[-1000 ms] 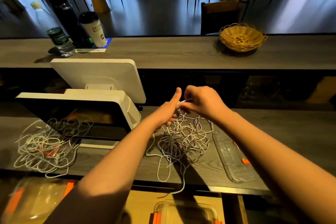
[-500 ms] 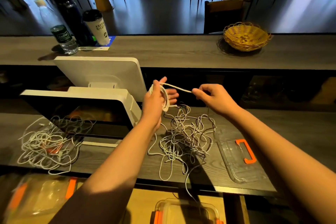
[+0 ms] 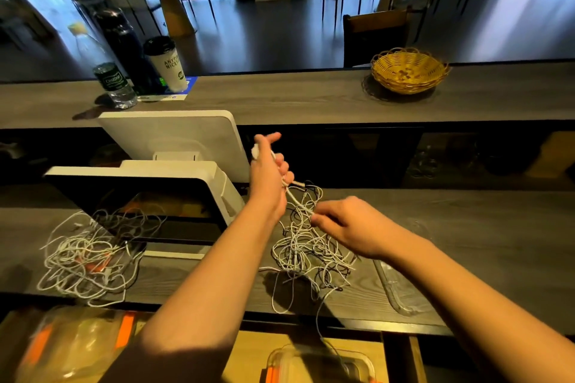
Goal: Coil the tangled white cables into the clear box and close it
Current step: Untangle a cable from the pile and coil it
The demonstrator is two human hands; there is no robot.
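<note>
A tangle of white cable [image 3: 306, 253] lies on the dark wooden counter in front of me, one strand hanging over the near edge toward a clear box [image 3: 320, 364] with orange clips below. My left hand [image 3: 269, 174] is raised above the tangle with cable wrapped around its palm and fingers. My right hand [image 3: 345, 227] is lower and to the right, pinching the strand that runs up to the left hand. The clear lid [image 3: 401, 295] lies on the counter under my right forearm, mostly hidden. A second white tangle [image 3: 90, 255] lies at the left.
A white point-of-sale terminal [image 3: 155, 183] stands left of my hands. On the upper counter are a water bottle [image 3: 109, 74], a dark flask [image 3: 127, 50], a paper cup [image 3: 168, 64] and a wicker basket [image 3: 409, 70]. Another clear box [image 3: 71, 345] sits at the lower left.
My right hand dropped from level with the left hand down to the tangle, taking the strand further along. The left hand stayed raised with the cable loop around it.
</note>
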